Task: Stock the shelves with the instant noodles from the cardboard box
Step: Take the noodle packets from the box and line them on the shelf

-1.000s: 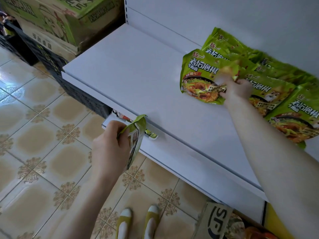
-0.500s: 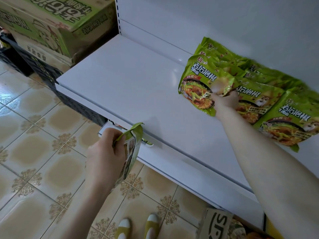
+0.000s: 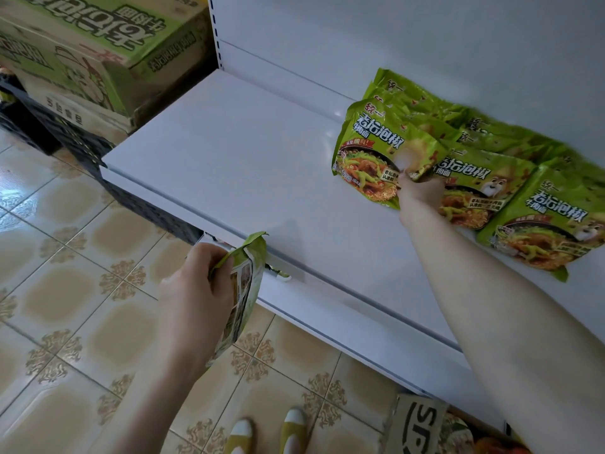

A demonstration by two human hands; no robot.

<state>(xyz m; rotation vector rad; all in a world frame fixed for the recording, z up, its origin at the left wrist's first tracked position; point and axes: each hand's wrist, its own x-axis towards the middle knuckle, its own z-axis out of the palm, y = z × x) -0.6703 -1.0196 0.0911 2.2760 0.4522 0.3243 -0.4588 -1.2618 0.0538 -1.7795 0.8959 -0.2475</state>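
You are setting the front packet (image 3: 370, 162) at the left end of the row on the shelf (image 3: 229, 165). Your right hand (image 3: 422, 188) is touching its lower right corner; the fingers are blurring, so I cannot tell whether they are pinching or pressing. Your left hand (image 3: 196, 296) is gripping a second packet (image 3: 244, 290), fingers curled round it, just below the shelf edge. Judged next: letting go cleanly, then bringing the second packet up alongside.

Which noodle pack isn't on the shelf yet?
The pack gripped by the left hand, held edge-on in front of the shelf lip. The other packs all lie on the shelf at right.
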